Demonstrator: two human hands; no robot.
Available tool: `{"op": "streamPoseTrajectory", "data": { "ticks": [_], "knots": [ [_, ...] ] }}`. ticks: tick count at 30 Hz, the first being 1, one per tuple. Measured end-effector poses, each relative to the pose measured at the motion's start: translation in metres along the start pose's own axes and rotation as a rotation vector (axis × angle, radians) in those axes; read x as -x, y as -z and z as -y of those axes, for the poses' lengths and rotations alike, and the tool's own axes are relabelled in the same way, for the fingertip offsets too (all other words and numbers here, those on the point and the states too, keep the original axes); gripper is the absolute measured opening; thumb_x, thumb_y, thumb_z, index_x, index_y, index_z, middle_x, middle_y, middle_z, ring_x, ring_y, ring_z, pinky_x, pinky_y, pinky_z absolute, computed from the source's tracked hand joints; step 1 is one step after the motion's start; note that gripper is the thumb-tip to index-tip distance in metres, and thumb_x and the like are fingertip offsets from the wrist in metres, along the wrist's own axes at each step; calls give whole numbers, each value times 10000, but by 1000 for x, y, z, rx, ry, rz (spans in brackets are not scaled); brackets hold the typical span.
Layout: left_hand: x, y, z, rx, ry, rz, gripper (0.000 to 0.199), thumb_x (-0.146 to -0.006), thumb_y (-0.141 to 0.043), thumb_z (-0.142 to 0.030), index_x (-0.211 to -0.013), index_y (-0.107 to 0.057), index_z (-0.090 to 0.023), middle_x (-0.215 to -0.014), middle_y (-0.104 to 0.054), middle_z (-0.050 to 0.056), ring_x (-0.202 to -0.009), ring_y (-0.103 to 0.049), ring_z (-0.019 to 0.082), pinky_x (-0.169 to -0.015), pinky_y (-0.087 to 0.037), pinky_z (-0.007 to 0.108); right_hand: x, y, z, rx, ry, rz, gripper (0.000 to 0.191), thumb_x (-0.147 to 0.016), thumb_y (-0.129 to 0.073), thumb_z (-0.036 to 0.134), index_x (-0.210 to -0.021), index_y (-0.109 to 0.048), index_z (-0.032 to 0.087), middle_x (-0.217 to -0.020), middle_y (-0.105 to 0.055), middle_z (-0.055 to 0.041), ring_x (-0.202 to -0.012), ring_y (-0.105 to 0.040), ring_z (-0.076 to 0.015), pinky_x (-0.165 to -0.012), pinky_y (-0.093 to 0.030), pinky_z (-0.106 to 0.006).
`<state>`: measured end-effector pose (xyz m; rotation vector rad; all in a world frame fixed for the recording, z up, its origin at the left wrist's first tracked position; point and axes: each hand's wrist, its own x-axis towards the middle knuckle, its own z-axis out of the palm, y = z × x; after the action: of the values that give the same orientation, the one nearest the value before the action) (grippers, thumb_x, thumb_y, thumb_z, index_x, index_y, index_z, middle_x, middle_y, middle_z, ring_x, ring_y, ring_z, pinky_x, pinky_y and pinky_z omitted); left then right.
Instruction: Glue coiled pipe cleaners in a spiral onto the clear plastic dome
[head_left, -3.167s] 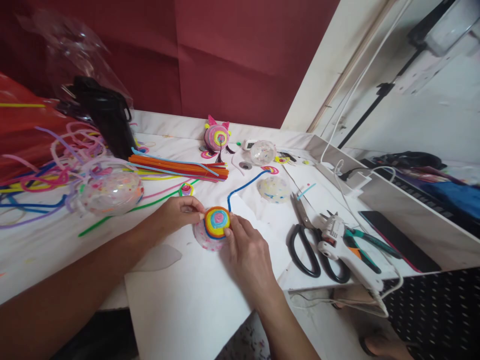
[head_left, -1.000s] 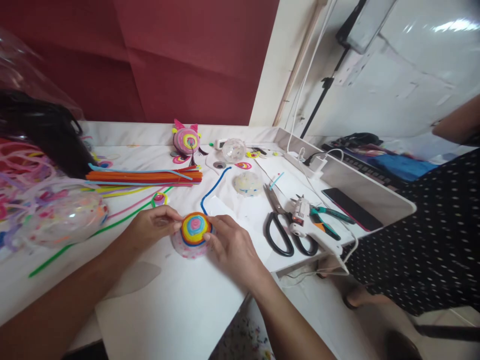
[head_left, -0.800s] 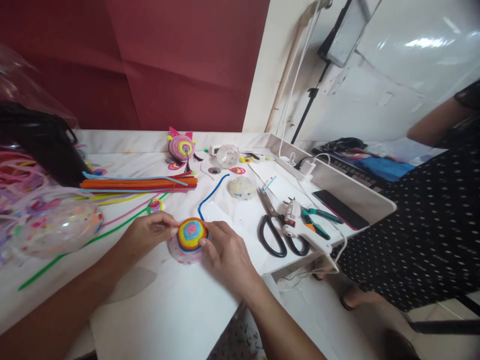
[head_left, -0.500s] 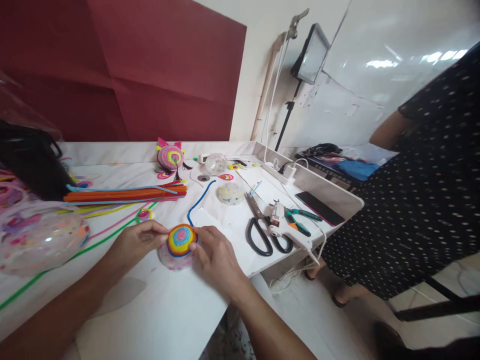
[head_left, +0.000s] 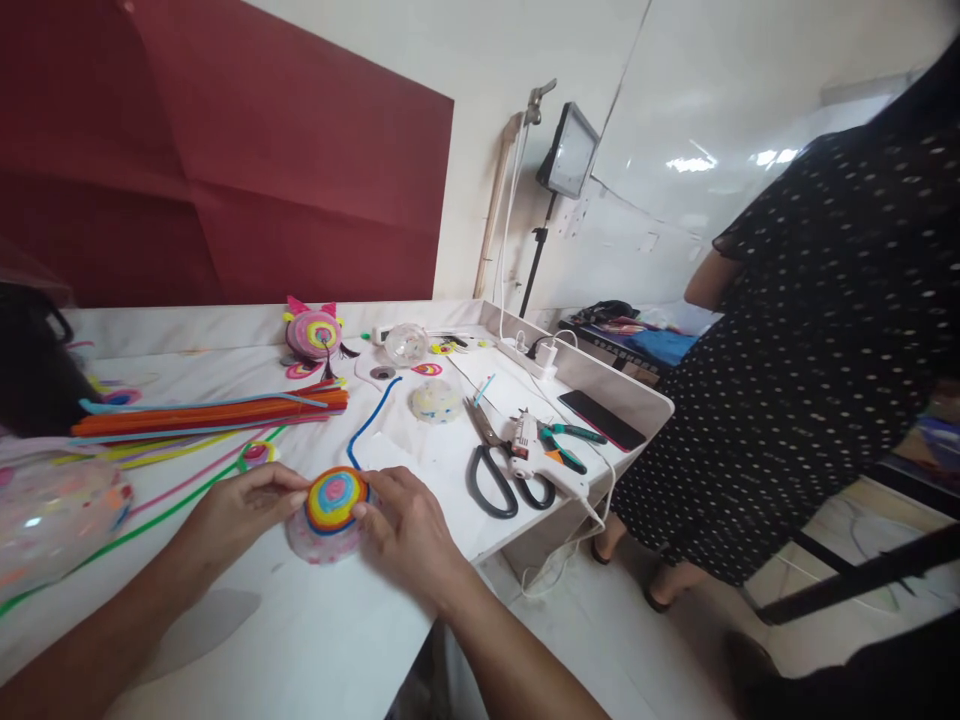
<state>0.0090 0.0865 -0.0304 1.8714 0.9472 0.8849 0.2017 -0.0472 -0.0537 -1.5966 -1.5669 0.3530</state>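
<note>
A coil of pipe cleaners (head_left: 337, 500), ringed in pink, light blue, yellow, orange and dark blue, sits on a clear plastic dome (head_left: 322, 545) near the table's front edge. My left hand (head_left: 244, 515) pinches the coil's left edge between thumb and fingertips. On the opposite side my right hand (head_left: 409, 530) grips its right edge, thumb on the top. From the coil's far side a loose dark blue pipe cleaner (head_left: 373, 422) runs back across the white table. Whether the coil is fixed to the dome I cannot tell.
Right of my hands lie black-handled scissors (head_left: 493, 480), a white glue gun (head_left: 527, 445), pliers (head_left: 574, 435) and a phone (head_left: 602, 420). To the left are bundled pipe cleaners (head_left: 210, 412) and a larger clear dome (head_left: 64, 515). A decorated pink ball (head_left: 313, 333) stands behind. A person (head_left: 810, 370) stands at right.
The view has swung a little to the right, so everything sits further left in it. Both hands keep their hold on the coil, which looks much the same.
</note>
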Motion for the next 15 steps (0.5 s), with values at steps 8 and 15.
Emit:
{"op": "streamPoseTrajectory", "data": {
  "ticks": [8,15],
  "knots": [
    [-2,-1,-2,99,122,24,590,-370,-980,-723,-679,-772,-266,-759,-794,6,-802,-757,271,-735,-657,321,-1,3,5,25,-32,18,420,-1039,-678,313,-1446,-681,209,-1301,-742,-142,-1202,-716,-270,-1072,-557,-439],
    [-2,1,-19,95,183,47,733,-224,-898,-889,-620,-763,-286,-686,-775,0,-740,-757,275,-655,-663,324,-2,2,3,45,-30,36,439,-1057,-655,377,-1474,-660,240,-1277,-745,-126,-1221,-708,-271,-1072,-556,-429]
  ]
}}
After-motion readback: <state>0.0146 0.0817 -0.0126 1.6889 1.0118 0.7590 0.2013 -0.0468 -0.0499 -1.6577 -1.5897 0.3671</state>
